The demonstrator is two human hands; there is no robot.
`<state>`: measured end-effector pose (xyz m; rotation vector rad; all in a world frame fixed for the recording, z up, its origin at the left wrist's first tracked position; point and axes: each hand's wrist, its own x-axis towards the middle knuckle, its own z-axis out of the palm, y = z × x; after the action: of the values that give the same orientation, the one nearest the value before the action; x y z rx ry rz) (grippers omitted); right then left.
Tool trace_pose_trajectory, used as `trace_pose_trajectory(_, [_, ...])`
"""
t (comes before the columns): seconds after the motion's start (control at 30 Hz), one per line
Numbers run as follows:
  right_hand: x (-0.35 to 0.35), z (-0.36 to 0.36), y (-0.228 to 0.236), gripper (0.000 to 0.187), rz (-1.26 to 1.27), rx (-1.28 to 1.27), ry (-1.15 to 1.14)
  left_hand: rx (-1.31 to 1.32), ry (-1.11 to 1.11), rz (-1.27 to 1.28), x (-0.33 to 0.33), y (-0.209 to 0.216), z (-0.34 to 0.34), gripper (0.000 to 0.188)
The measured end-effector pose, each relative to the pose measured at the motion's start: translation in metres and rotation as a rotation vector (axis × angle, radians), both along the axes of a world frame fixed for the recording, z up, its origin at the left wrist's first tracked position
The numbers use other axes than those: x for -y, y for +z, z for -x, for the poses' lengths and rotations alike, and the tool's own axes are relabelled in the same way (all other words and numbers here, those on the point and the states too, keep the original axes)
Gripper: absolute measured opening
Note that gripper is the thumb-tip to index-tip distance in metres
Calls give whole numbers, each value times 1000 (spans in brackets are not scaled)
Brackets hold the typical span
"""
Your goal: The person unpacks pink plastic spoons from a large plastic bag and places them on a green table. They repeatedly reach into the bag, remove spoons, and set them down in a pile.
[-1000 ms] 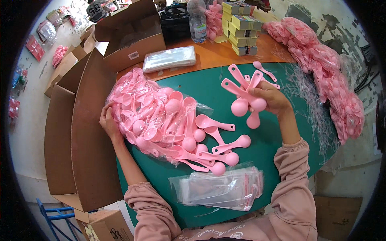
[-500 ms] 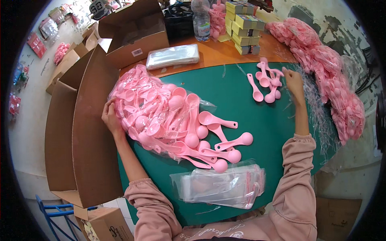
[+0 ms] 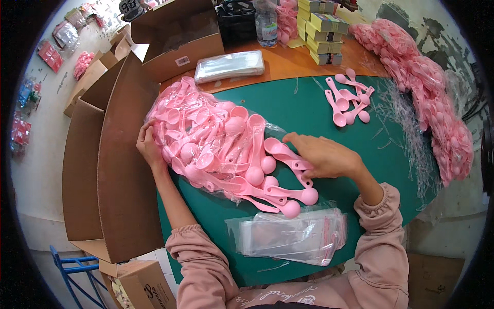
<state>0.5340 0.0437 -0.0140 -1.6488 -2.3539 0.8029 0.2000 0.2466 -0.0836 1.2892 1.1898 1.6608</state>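
A clear plastic bag full of pink measuring spoons (image 3: 206, 139) lies on the green table mat, its mouth toward the right. My left hand (image 3: 149, 144) rests against the bag's left edge, its fingers bent on the plastic. At the mouth, several loose spoons (image 3: 293, 194) spill onto the mat. Palm down, my right hand (image 3: 329, 157) reaches over some of them, thumb and forefinger apart around the handles. What lies beneath its palm is hidden. A small heap of pink measuring spoons (image 3: 350, 98) lies farther off to the right.
Clear flat bags (image 3: 288, 237) lie near the front edge. An open cardboard box (image 3: 123, 165) stands left. Behind are a stack of clear sleeves (image 3: 229, 66), a bottle (image 3: 266, 26) and stacked yellow-edged card bundles (image 3: 327, 38). Along the right run bagged pink spoons (image 3: 427, 92) and plastic shreds (image 3: 406, 123).
My right hand has moved from the small far heap back to the loose spoons at the bag's mouth. Some spoons there have shifted. My left hand stays at the bag.
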Motion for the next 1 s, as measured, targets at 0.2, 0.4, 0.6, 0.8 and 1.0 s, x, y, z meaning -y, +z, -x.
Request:
trace_pose_trajectory(0.2, [7, 17, -4, 58, -87, 152, -105, -14, 8, -5, 4, 2, -1, 20])
trace_pose_trajectory(0.4, [-6, 7, -1, 27, 267, -52, -142, -4, -2, -12, 1, -1, 3, 20])
trace_pose_trajectory(0.6, [13, 3, -4, 24, 158, -194, -103, -6, -11, -26, 2, 0, 1, 20])
trace_pose_trajectory(0.8, [21, 28, 0, 29, 135, -118, -36, 14, -12, -12, 2, 0, -2, 21])
trace_pose_trajectory(1.0, [8, -11, 8, 24, 45, -196, -20, 24, -4, -7, 1, -2, 2, 20])
